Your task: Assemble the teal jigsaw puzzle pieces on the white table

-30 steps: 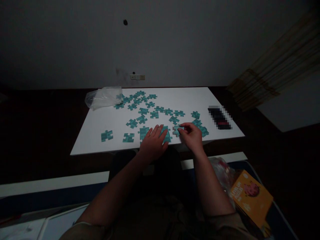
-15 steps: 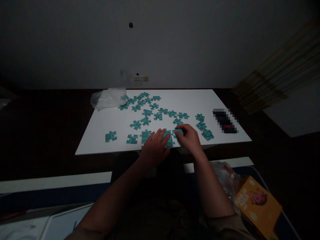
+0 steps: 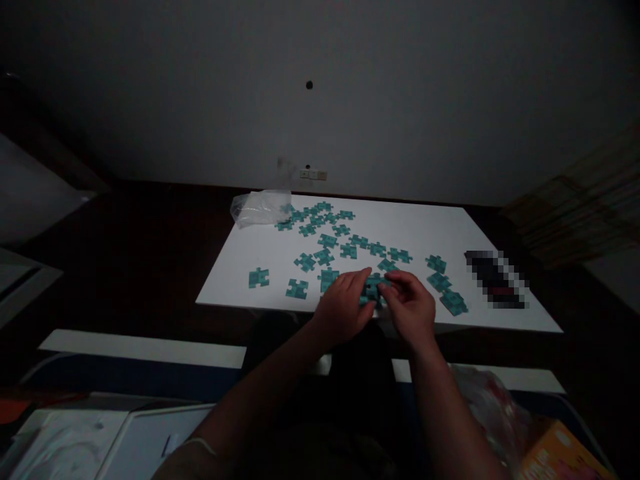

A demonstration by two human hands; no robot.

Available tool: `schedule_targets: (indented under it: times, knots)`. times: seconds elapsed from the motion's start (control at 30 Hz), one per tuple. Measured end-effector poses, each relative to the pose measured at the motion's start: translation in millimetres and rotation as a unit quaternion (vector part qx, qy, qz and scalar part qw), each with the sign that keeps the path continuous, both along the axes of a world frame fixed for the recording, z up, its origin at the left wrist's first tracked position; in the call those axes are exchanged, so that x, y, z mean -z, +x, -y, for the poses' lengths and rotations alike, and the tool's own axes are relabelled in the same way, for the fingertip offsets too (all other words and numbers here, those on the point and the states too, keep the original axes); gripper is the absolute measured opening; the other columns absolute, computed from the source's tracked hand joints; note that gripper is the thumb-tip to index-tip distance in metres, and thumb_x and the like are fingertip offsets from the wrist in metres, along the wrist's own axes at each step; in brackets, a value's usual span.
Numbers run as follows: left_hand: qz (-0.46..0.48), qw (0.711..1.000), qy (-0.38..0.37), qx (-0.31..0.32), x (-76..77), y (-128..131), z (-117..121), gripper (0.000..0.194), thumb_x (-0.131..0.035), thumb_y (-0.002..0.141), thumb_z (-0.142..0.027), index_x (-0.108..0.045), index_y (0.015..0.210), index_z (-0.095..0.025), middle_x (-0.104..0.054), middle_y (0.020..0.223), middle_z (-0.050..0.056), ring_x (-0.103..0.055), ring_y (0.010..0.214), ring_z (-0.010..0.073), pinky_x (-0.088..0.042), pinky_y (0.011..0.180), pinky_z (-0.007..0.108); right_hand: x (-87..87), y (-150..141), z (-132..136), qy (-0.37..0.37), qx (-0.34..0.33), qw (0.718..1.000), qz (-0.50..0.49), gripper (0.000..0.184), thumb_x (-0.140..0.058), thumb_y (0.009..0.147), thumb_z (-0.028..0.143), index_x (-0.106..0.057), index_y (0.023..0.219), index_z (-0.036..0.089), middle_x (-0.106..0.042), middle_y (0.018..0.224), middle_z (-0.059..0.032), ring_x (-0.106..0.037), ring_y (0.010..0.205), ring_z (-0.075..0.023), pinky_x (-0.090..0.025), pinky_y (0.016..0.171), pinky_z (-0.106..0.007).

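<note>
Teal jigsaw puzzle pieces lie on a white table. My left hand is at the near edge, its fingers and thumb curled round the left side of a puzzle piece, partly covering it. My right hand pinches the right side of that piece between thumb and fingertips. A dark gap shows beneath the piece, and whether it is joined to the teal beneath is hard to see. Another puzzle piece sits just left of my left hand, partly hidden by it. Above my right hand lies a further puzzle piece.
Several loose pieces spread across the white table. A clear plastic bag lies at the back left. Three pieces and a pixelated dark object are at the right. An orange box stands low right.
The view has shifted, so the table sits further right and lower. My left hand has gone from lying flat over the pieces to curling round one. My right hand still pinches a piece.
</note>
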State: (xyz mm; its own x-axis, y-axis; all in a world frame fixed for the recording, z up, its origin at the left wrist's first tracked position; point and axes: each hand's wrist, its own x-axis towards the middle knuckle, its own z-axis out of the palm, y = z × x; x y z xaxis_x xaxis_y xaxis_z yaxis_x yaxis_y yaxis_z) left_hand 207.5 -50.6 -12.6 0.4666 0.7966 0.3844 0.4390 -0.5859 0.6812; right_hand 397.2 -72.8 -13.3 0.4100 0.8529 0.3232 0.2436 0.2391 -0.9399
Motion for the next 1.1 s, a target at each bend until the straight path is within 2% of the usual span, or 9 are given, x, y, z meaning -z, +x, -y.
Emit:
schedule_targets:
  times: [0.07,0.17,0.3,0.37,0.43,0.67,0.87,1.0,1.1]
  knots:
    - [0.067,0.993,-0.093,-0.017,-6.4,-13,-2,0.046,-0.068,0.109,-0.037,-0.073,0.153,-0.027,-0.086,0.144,0.017,-0.085,0.130,0.0360,-0.070,0.115,0.053,-5.9,-21,1,0.023,-0.053,0.998,0.015,0.027,-0.093,0.093,0.057,-0.084,0.103,0.033,-0.085,0.113,-0.0093,-0.083,0.109,-0.0353,-0.074,0.092,-0.055]
    - [0.095,0.979,-0.177,-0.045,-19.5,-51,-16,0.031,-0.074,0.105,-0.037,-0.081,0.133,-0.027,-0.089,0.112,0.009,-0.086,0.099,0.0295,-0.071,0.092,0.043,-15.5,-36,-2,0.027,-0.123,0.989,0.077,0.017,-0.087,0.102,0.052,-0.088,0.112,0.039,-0.087,0.121,-0.0099,-0.083,0.117,-0.0378,-0.074,0.102,-0.061]
    - [0.024,0.974,-0.159,-0.161,-34.8,-128,-55,0.034,-0.074,0.103,-0.034,-0.083,0.133,-0.024,-0.086,0.103,0.005,-0.081,0.093,0.0252,-0.064,0.088,0.038,-19.4,-20,-11,0.029,-0.104,0.979,0.173,0.014,-0.082,0.105,0.049,-0.088,0.116,0.043,-0.087,0.126,-0.0111,-0.082,0.124,-0.0426,-0.066,0.115,-0.070]
    - [-0.017,0.961,-0.144,-0.235,-37.0,-163,-77,0.035,-0.070,0.104,-0.032,-0.082,0.135,-0.023,-0.086,0.104,0.005,-0.080,0.094,0.0250,-0.062,0.088,0.037,-14.1,-7,-16,0.023,-0.070,0.978,0.195,0.014,-0.079,0.107,0.050,-0.087,0.113,0.040,-0.087,0.123,-0.0121,-0.082,0.121,-0.0412,-0.066,0.113,-0.067]
    - [-0.087,0.954,-0.147,-0.247,-35.8,-187,-93,0.034,-0.068,0.105,-0.030,-0.083,0.135,-0.023,-0.086,0.106,0.006,-0.080,0.096,0.0261,-0.062,0.088,0.038,-5.4,2,-20,0.014,-0.044,0.977,0.209,0.018,-0.077,0.107,0.049,-0.086,0.111,0.034,-0.086,0.120,-0.0131,-0.082,0.115,-0.0383,-0.067,0.108,-0.061]
    - [-0.237,0.933,-0.044,-0.269,-49.6,-201,-132,0.045,-0.069,0.109,-0.040,-0.081,0.149,-0.022,-0.077,0.146,0.018,-0.072,0.140,0.0400,-0.061,0.120,0.053,15.2,10,-23,-0.001,-0.036,0.972,0.233,0.025,-0.076,0.107,0.048,-0.087,0.110,0.026,-0.087,0.117,-0.0114,-0.083,0.111,-0.0324,-0.067,0.102,-0.051]
    - [-0.360,0.891,0.057,-0.271,-70.6,-210,-205,0.078,-0.075,0.096,-0.025,-0.065,0.174,-0.023,-0.053,0.183,0.019,-0.048,0.167,0.0466,-0.045,0.139,0.066,16.8,15,-24,-0.015,-0.034,0.976,0.215,0.024,-0.076,0.107,0.057,-0.087,0.110,0.035,-0.087,0.117,-0.0097,-0.083,0.110,-0.0364,-0.070,0.099,-0.058]
    - [-0.418,0.870,0.032,-0.261,-65.4,-224,-227,0.043,-0.065,0.104,-0.025,-0.086,0.141,-0.020,-0.071,0.166,0.019,-0.059,0.159,0.0437,-0.048,0.136,0.063,19.0,17,-24,-0.018,-0.018,0.979,0.202,0.029,-0.076,0.107,0.057,-0.088,0.108,0.030,-0.088,0.117,-0.0106,-0.084,0.109,-0.0354,-0.070,0.097,-0.056]
    - [-0.443,0.848,0.020,-0.289,-59.6,-242,-220,0.038,-0.058,0.108,-0.027,-0.088,0.129,-0.016,-0.082,0.142,0.022,-0.070,0.144,0.0429,-0.055,0.128,0.060,18.7,17,-23,-0.021,-0.024,0.981,0.192,0.027,-0.078,0.106,0.055,-0.089,0.108,0.031,-0.088,0.118,-0.0117,-0.084,0.110,-0.0372,-0.070,0.098,-0.058]
